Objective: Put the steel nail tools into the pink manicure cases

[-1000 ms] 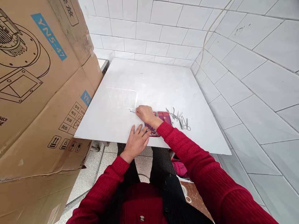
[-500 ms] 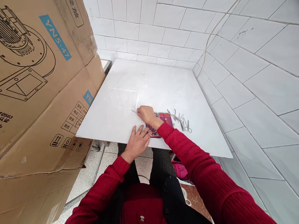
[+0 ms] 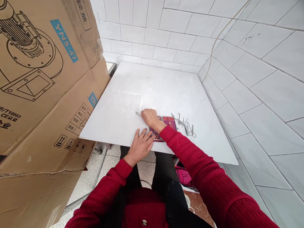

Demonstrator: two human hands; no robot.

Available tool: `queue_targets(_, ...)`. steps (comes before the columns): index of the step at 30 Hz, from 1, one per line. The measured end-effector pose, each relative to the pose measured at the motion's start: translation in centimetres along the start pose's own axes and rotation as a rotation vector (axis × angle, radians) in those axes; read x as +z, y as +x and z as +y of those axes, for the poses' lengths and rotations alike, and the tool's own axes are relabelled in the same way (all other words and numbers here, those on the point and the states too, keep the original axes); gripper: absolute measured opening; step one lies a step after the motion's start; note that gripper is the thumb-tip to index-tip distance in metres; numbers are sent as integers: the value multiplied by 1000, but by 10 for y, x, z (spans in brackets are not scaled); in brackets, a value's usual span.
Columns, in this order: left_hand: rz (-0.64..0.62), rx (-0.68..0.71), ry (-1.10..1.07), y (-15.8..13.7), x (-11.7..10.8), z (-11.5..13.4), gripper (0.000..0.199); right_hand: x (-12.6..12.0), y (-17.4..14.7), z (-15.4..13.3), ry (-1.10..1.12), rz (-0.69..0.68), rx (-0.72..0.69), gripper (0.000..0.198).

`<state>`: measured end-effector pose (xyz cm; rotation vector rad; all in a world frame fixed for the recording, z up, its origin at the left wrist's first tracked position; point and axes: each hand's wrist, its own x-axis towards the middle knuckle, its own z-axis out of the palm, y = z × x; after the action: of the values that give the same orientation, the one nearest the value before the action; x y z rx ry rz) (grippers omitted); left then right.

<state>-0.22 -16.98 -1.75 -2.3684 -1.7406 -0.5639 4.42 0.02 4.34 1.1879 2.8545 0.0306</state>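
An open red case (image 3: 169, 121), which looks like a manicure set, lies near the front edge of the white table. Its left half holds small metal tools in slots and is partly covered by my hands. My left hand (image 3: 139, 146) is spread, with its fingertips on the left edge of that half. Over its far left corner, my right hand (image 3: 149, 116) is closed on a slender metal tool (image 3: 137, 113). Only the tool's tip shows, pointing left; its kind cannot be made out. Right of the case lie several loose metal tools (image 3: 180, 121), among them small scissors (image 3: 193, 133).
The white table (image 3: 163, 85) meets a tiled wall (image 3: 156, 38) at the back and right. A large cardboard box (image 3: 57, 104) stands against its left side. A thin cable (image 3: 212, 47) hangs down the corner. Below the table on the right is a pink bag (image 3: 184, 177).
The view has shifted slightly, so everything sits a little lower and further right. Both hands keep almost the same pose, and slightly more of the slender tool's tip shows.
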Motion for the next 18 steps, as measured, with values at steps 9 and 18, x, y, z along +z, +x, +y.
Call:
queue_targets(9, 21, 7, 15, -1, 2, -1, 33, -19, 8, -12, 14, -163, -18, 27)
queue_targets(18, -3, 3, 7, 0, -2, -1, 34, -1, -4, 30, 793, 60, 104, 9)
